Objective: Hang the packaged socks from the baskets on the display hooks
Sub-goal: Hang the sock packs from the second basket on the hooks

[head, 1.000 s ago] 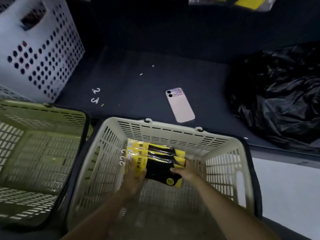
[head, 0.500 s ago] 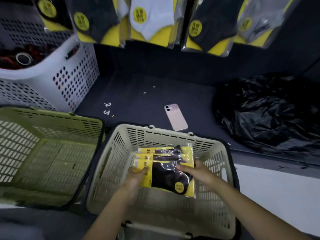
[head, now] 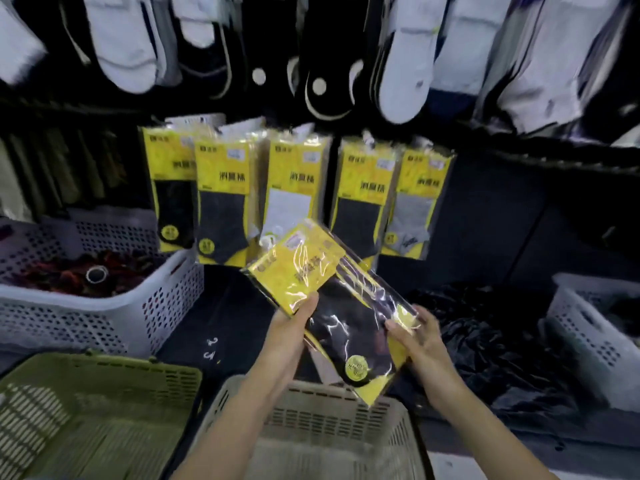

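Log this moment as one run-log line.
left hand: grips sock packs, left edge | right hand: grips right edge | sock packs: tilted, above beige basket, near hung packs | hanging: not yet done

This is a shop, at a sock display. Loose white and black socks (head: 131, 53) hang in crowded rows along the top of a dark wall (head: 502, 220), and below them a row of yellow packaged socks (head: 221, 202) with printed labels hangs side by side. Slotted plastic shopping baskets (head: 329, 414) and white perforated crates (head: 166, 306) of stock stand beneath.
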